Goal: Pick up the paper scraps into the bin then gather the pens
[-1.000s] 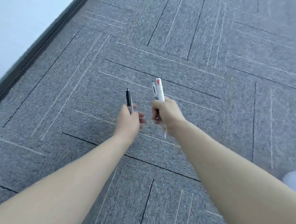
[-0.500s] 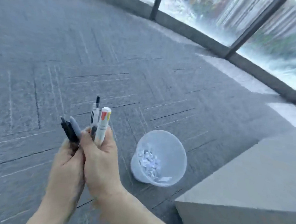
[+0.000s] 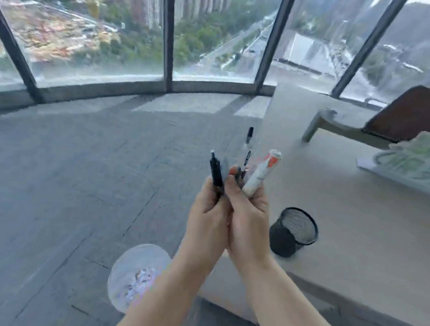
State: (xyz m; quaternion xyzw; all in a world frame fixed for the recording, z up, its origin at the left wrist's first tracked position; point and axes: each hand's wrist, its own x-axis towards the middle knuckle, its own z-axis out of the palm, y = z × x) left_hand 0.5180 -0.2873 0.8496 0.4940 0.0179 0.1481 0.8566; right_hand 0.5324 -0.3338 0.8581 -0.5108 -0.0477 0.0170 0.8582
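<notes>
Both hands are pressed together in the middle of the view, holding a bunch of pens upright. My left hand point(image 3: 206, 220) grips a black pen point(image 3: 216, 171). My right hand point(image 3: 248, 222) grips a white marker with an orange cap point(image 3: 261, 173) and a thin clear pen point(image 3: 247, 149). A translucent bin point(image 3: 126, 276) stands on the carpet below my left forearm, with paper scraps point(image 3: 138, 281) in its bottom. A black mesh pen cup point(image 3: 293, 230) stands on the table just right of my right hand.
A light grey table point(image 3: 356, 222) fills the right side, with a printed green sheet point(image 3: 415, 165) and a brown chair back point(image 3: 413, 112) beyond it. Grey carpet point(image 3: 69, 179) runs to a curved window wall point(image 3: 166, 34).
The view swung up from the carpet to the table and windows. My hands came together, joining the pens into one bunch, and rose beside the mesh cup. The bin now sits lower left.
</notes>
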